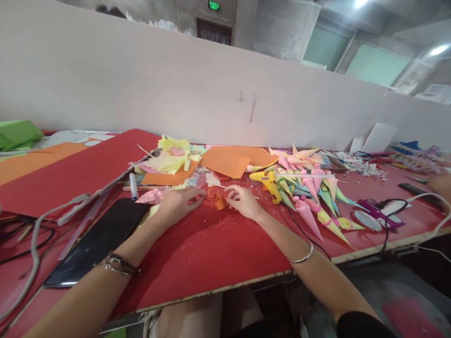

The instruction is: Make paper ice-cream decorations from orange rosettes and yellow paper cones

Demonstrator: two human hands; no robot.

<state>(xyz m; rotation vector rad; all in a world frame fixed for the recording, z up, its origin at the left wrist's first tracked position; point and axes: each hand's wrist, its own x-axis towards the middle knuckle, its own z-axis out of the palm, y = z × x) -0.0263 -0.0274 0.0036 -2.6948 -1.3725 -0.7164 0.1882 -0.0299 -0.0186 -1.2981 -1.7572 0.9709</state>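
Note:
A curled piece of orange paper [220, 202] sits between my two hands, low over the red tabletop. My left hand [178, 205] is at its left, thumb and forefinger bent together in a loop, the tips right beside the curl. On the other side my right hand [244, 202] has its fingers drawn into a pinch at the curl's right edge. Whatever is between either set of fingertips is too small to make out. A yellow glue gun [268, 183] rests just beyond my right hand, its dark cord trailing toward the table's front edge.
Pink, yellow and green paper cones [310, 188] are heaped at the right. Orange sheets [227, 160] and yellow tissue scraps [174, 152] lie behind my hands. A black phone [102, 241] lies under my left forearm, near a marker [133, 186]. A roll of tape [367, 219] is far right.

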